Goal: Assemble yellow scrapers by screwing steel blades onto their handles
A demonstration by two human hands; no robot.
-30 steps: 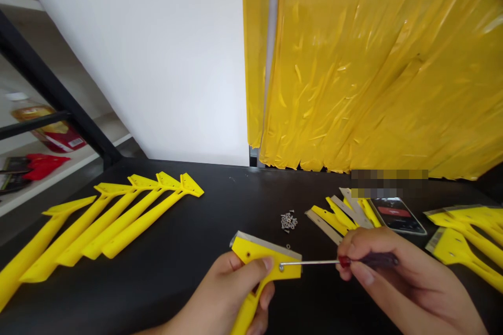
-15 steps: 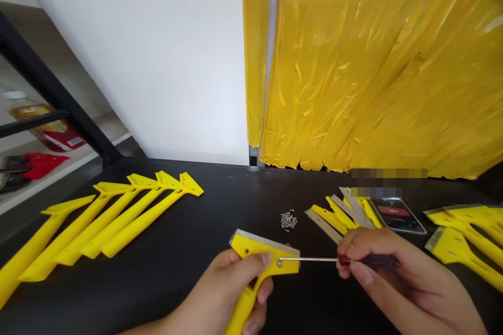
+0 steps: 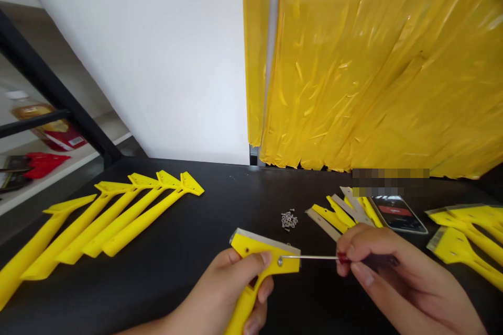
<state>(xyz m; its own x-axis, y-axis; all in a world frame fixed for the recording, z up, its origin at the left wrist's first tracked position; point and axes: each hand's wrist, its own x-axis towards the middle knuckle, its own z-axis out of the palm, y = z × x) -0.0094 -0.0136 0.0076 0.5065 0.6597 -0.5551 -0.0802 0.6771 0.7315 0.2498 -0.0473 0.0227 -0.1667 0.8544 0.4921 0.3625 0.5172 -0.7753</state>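
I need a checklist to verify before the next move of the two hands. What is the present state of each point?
1. Left hand grips the yellow plastic scraper: ok.
2. Right hand holds the screwdriver with red-and-dark handle and thin metal shaft: ok.
3. Shaft ends at the round silver screw: ok.
4. Screw fully tight: cannot tell.
5. Screw present in the scraper's other round hole: not ok, none visible.
6. Small silver fasteners apart from both hands: ok, piled on the black tabletop.
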